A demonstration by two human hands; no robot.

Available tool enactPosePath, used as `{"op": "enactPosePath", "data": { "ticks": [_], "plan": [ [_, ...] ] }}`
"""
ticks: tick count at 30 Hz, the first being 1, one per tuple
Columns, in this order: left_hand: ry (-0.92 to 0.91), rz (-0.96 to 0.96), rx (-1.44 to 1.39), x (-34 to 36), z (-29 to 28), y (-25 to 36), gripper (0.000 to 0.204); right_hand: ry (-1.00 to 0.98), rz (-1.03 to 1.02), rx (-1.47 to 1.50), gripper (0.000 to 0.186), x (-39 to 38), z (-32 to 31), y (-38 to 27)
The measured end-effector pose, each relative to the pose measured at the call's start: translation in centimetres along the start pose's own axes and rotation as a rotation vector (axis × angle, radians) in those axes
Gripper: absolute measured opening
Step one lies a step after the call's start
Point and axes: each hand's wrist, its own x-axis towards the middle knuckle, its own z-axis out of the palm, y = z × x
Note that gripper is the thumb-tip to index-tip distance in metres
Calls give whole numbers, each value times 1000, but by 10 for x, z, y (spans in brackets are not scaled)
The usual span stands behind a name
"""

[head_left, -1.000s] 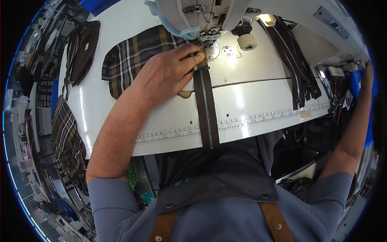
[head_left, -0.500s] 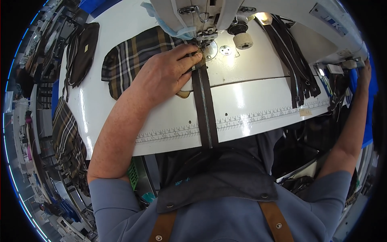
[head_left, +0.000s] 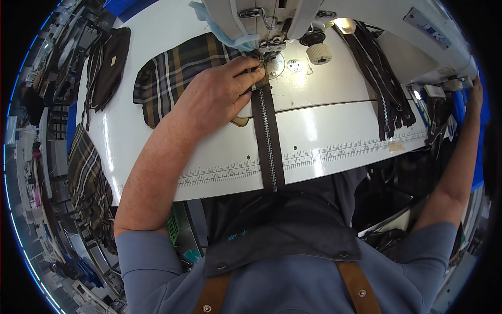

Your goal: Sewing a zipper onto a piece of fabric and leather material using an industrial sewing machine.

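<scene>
Beneath the needle of a sewing machine, my left hand presses plaid fabric and a dark brown zipper tape, with its bent fingers close together beside the presser foot. The tape runs toward me, down to the table's front edge, its metal teeth showing. At the far right my right hand reaches up to the end of the machine; its fingers are small there and what they touch is unclear. A pale blue strip hangs from the machine head.
More dark zippers lie right of the needle on the white table, which has a printed ruler along its front. A brown fabric piece lies at left, plaid pieces hang off the left edge, and small tools crowd the right end.
</scene>
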Motion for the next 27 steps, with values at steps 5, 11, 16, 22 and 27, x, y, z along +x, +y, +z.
{"op": "enactPosePath", "data": {
  "ticks": [5, 11, 16, 22, 27],
  "plan": [
    [-1, 5, 0, 1, -1, -1, 47, -57, 20, 251, 57, -46, 14, 23],
    [29, -12, -42, -1, 1, -1, 47, 171, -320, 77, 49, -155, 20, -74],
    [50, -30, -58, 2, 2, -1, 37, -189, -716, 427, 21, -382, 91, -179],
    [100, -84, -196, 7, -4, -2, 30, -1107, -1371, 99, 44, -495, 171, -253],
    [103, -66, -174, 6, -3, -3, 34, -1229, -1560, 150, 34, -499, 202, -255]
  ]
}}
